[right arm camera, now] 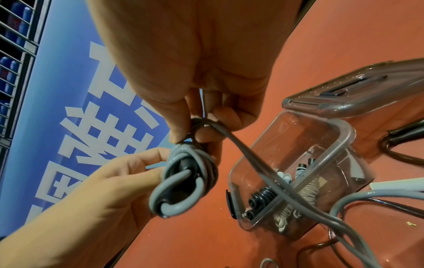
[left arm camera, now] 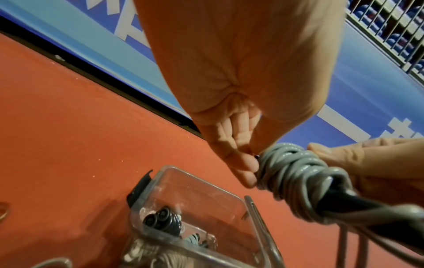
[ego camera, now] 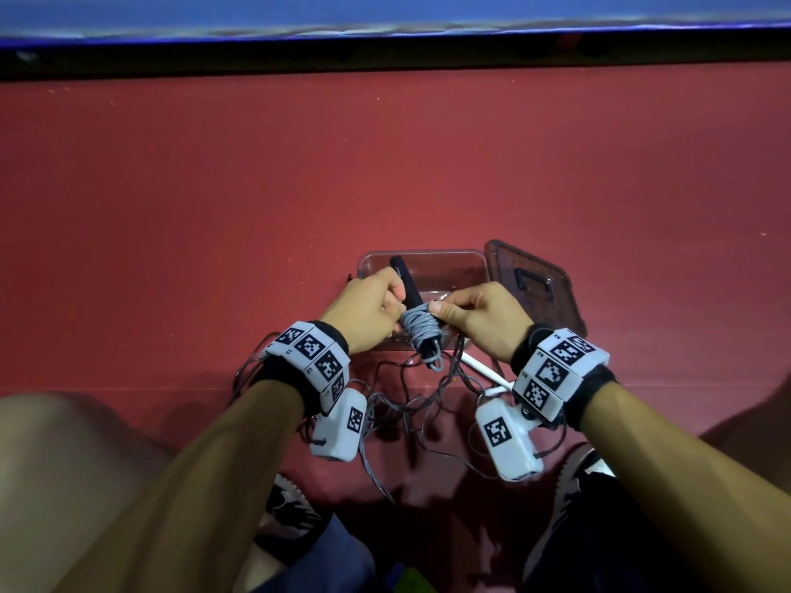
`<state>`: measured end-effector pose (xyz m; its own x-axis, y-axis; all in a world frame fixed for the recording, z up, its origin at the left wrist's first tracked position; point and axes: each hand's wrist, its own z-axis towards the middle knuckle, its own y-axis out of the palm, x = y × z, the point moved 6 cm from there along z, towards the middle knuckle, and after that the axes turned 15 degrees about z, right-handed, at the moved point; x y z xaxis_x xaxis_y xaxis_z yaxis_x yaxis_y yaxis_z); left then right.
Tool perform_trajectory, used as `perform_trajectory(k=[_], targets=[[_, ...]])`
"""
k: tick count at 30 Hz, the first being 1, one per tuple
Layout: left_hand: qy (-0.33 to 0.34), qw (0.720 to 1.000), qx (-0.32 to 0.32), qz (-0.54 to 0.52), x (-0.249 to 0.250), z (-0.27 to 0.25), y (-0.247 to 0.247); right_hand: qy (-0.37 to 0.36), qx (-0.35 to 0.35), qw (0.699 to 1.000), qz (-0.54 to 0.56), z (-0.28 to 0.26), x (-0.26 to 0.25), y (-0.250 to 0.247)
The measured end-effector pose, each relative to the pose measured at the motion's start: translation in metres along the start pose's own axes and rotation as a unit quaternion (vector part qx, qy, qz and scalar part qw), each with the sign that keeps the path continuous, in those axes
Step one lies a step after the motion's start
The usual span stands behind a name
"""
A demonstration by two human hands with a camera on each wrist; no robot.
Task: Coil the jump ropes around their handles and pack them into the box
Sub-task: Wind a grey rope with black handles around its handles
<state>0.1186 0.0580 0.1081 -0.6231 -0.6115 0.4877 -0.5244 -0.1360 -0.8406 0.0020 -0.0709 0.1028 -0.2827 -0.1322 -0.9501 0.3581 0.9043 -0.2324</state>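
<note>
While both hands (ego camera: pixel 372 308) hold, grey rope (ego camera: pixel 421 325) coiled rnd blk handle (ego camera: pixel 406 280).

A red floor (ego camera: pixel 214 207) carries everything. On it, near the middle, stands a clear plastic box (ego camera: pixel 428 261), and its smoky lid (ego camera: pixel 552 301) lies touching it at 3 o'clock. At 6 o'clock of the box sprawl loose dark and grey ropes (ego camera: pixel 411 404) and a white handle (ego camera: pixel 488 372).

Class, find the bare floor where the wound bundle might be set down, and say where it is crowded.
Free: red floor between the clear box and the blue wall. Crowded: loose ropes tangle between the wrists, beside the lid and white handle.
</note>
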Motion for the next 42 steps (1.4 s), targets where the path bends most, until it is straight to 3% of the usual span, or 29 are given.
perform_trajectory(k=[6, 11, 17, 27, 31, 37, 42], targets=[[0.022, 0.991, -0.083, -0.098, 0.009, -0.006, 0.018, 0.018, 0.053, 0.998, 0.006, 0.003, 0.010, -0.006], [0.027, 0.994, -0.003, -0.102, 0.011, -0.008, 0.017, 0.006, 0.059, 0.998, -0.001, 0.001, 0.003, -0.003], [0.018, 0.993, 0.037, -0.114, 0.012, -0.011, 0.010, -0.005, 0.053, 0.998, -0.028, -0.002, -0.003, 0.000], [-0.038, 0.987, -0.015, -0.155, -0.003, -0.003, 0.020, -0.014, 0.000, 0.997, -0.070, -0.007, -0.018, 0.003], [-0.062, 0.966, -0.029, -0.249, -0.004, -0.005, 0.020, 0.010, -0.002, 0.998, -0.056, -0.006, -0.015, 0.002], [-0.058, 0.955, -0.027, -0.291, 0.001, -0.007, 0.015, 0.018, 0.036, 0.999, 0.005, -0.004, -0.005, -0.003], [-0.069, 0.936, -0.045, -0.342, -0.001, -0.009, 0.014, 0.050, 0.014, 0.995, 0.085, -0.005, -0.002, -0.001]])
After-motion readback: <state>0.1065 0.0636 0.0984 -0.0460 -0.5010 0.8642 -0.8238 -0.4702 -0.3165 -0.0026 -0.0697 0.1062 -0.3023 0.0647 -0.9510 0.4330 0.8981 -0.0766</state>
